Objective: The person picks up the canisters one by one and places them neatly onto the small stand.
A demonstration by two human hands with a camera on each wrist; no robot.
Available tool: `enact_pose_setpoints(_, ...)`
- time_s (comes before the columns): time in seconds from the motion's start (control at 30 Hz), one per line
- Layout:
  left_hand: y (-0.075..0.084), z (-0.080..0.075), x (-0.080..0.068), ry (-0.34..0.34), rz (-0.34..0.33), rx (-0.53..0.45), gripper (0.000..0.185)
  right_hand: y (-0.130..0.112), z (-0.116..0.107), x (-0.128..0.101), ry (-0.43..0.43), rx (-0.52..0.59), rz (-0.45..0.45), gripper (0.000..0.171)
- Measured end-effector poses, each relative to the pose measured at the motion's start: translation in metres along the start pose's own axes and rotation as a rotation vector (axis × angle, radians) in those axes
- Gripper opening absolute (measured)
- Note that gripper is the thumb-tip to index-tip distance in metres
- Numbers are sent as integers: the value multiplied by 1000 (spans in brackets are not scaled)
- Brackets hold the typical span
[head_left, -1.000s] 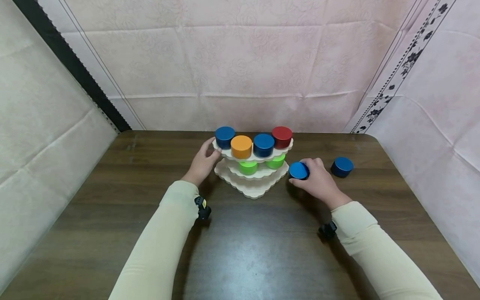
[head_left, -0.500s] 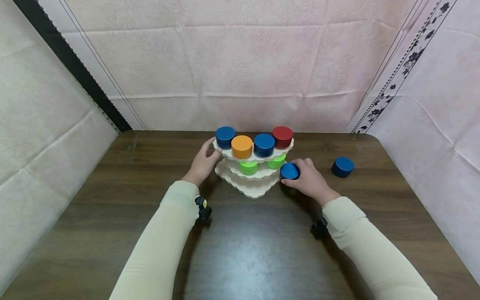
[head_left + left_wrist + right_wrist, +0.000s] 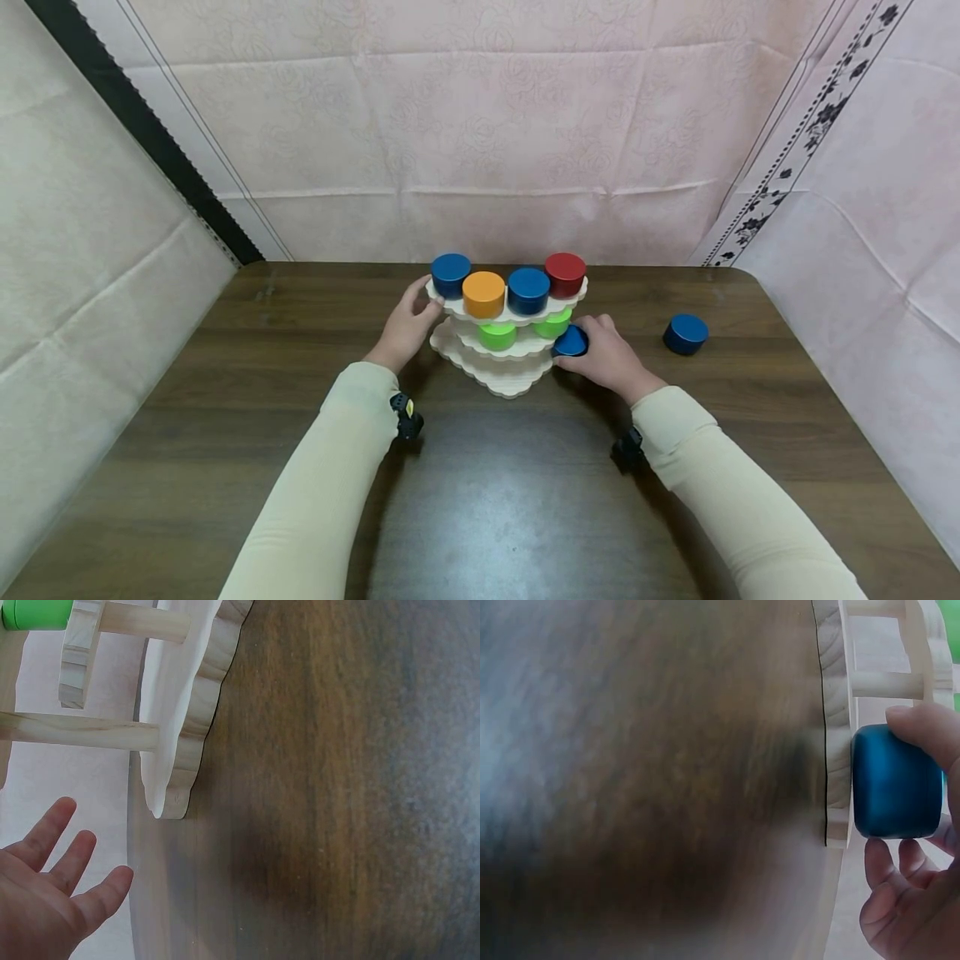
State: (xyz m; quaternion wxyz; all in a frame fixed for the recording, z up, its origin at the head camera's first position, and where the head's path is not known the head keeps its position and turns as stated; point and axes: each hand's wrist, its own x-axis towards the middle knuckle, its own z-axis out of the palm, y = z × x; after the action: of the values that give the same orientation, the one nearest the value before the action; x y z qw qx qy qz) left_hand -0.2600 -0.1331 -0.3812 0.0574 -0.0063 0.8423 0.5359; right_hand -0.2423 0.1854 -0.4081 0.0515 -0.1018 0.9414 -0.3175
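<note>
R hand (image 3: 611, 360) grips blue cylinder (image 3: 572, 341) at the bottom tier of wooden stand (image 3: 501, 372). L hand (image 3: 407, 323), fingers relaxed, touches the top tier edge, prob. to steady it.

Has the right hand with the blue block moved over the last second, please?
Yes. The right hand has carried the blue block leftward, away from the loose blue block, up against the wooden stand.
</note>
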Motion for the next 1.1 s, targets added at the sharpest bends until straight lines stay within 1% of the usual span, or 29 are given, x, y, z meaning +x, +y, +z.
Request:
enact_pose_setpoints(0.13,0,1,0,-3,-2,3,64,0,2,2,4,21,-4,66)
enact_pose_setpoints(0.37,1,1,0,-2,8,1,64,2,5,6,13,91,-43,69)
enact_pose_setpoints(0.5,0,1,1,-2,12,3,64,3,6,7,7,118,-36,72)
enact_pose_setpoints(0.7,-1,2,2,-2,4,1,64,3,8,8,8,145,-23,72)
enact_pose_setpoints(1.1,-1,0,0,5,-1,2,65,3,10,10,17,177,-45,72)
